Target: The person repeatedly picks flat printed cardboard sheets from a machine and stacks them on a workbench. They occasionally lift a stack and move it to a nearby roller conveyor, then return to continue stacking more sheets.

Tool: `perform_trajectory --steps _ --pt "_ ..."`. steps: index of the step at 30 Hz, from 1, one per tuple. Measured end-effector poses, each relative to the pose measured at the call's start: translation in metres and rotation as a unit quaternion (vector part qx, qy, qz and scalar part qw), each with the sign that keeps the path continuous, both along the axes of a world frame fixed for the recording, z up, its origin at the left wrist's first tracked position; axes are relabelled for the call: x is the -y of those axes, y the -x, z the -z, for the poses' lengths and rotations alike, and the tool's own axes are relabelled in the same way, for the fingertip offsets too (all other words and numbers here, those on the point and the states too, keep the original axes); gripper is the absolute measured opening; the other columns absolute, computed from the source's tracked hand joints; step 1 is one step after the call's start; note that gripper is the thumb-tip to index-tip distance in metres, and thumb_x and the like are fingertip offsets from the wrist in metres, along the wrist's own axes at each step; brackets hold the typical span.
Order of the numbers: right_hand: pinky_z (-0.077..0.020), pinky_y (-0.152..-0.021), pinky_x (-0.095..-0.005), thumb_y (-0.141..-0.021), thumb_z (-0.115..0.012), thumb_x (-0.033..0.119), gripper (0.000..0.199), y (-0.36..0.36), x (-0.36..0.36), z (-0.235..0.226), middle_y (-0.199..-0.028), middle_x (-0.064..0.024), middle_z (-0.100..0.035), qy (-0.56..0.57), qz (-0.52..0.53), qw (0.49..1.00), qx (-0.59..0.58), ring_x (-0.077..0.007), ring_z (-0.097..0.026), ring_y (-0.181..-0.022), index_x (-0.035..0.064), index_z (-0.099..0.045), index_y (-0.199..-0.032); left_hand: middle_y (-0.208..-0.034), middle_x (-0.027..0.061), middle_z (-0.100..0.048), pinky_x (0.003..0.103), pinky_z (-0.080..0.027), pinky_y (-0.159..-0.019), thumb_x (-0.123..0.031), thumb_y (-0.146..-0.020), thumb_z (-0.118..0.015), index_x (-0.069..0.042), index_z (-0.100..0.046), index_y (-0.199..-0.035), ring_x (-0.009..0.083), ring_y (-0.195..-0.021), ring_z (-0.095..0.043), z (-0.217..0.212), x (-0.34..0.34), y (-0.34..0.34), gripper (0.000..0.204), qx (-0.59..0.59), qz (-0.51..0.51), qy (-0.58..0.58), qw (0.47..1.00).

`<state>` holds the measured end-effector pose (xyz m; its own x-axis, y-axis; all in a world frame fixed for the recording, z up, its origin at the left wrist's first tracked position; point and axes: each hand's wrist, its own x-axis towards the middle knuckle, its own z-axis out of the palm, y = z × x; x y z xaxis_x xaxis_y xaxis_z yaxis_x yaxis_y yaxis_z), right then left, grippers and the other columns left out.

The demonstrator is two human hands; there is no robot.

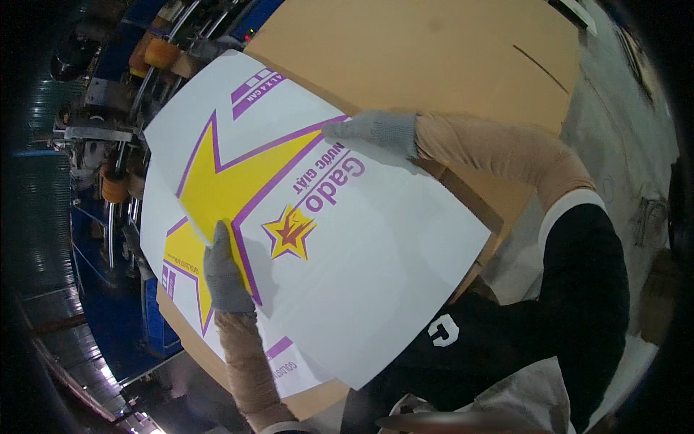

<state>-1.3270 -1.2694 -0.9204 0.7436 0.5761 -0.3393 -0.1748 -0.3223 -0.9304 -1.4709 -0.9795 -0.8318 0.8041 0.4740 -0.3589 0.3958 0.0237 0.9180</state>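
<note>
A large white cardboard sheet (405, 224), printed with a yellow and purple star, lies tilted across the middle in front of me. My right hand (376, 134), in a grey knitted glove, grips its far right edge; the fingers beneath are hidden. Also gloved in grey, my left hand (225, 271) holds the sheet's left edge, fingers pointing away from me. Part of another printed white sheet (300, 369) shows beneath it at the lower left.
Brown cardboard (434, 58) spreads behind and under the printed sheets. At the left stands a blue machine (108, 289) with metal shafts and orange rollers (160, 53). Concrete floor (607, 145) shows at the right.
</note>
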Motion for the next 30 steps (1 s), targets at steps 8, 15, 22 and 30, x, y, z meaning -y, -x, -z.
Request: perform_trajectory --steps 8,15,22,30 --pt "-0.0469 -0.059 -0.0447 -0.089 -0.045 0.063 0.069 -0.01 -0.008 -0.025 -0.074 -0.0225 -0.062 0.332 -0.079 0.908 0.243 -0.0298 -0.06 -0.059 -0.0018 -0.061 -0.107 -0.11 0.0206 -0.061 0.037 -0.044 -0.087 -0.026 -0.09 -0.06 0.01 -0.051 -0.117 0.0304 -0.1 -0.058 0.082 0.005 0.008 0.046 0.103 -0.049 -0.349 0.93" --pt "-0.0322 -0.103 -0.0515 -0.089 -0.054 0.042 0.051 0.024 -0.046 -0.02 -0.14 -0.0226 -0.04 0.348 0.011 0.711 0.611 -0.0402 -0.037 -0.129 0.0048 -0.053 -0.124 -0.134 0.0248 -0.044 0.046 -0.032 -0.106 -0.014 -0.088 -0.057 0.003 -0.046 -0.129 0.0399 -0.128 -0.04 0.088 0.013 0.011 0.045 0.154 -0.104 -0.593 0.783" --pt "-0.0268 -0.108 -0.0505 -0.087 -0.06 0.033 0.042 0.05 -0.032 -0.008 -0.14 -0.0189 -0.042 0.287 0.023 0.761 0.581 -0.0405 -0.03 -0.134 0.0053 -0.056 -0.119 -0.122 0.0224 -0.054 0.035 -0.043 -0.095 -0.007 -0.094 -0.049 0.004 -0.046 -0.128 0.0325 -0.111 -0.054 0.079 0.004 0.065 0.036 0.329 -0.221 -0.239 0.886" --pt "-0.0142 -0.113 -0.0555 -0.07 -0.075 0.052 0.074 0.199 0.045 -0.035 -0.146 -0.014 -0.036 0.189 -0.237 0.743 0.596 -0.0362 -0.024 -0.139 0.012 -0.05 -0.126 -0.134 0.0169 -0.046 0.052 -0.031 -0.107 -0.03 -0.073 -0.071 -0.002 -0.047 -0.128 0.0371 -0.123 -0.044 0.05 0.004 0.272 0.065 0.074 0.272 -0.58 0.765"
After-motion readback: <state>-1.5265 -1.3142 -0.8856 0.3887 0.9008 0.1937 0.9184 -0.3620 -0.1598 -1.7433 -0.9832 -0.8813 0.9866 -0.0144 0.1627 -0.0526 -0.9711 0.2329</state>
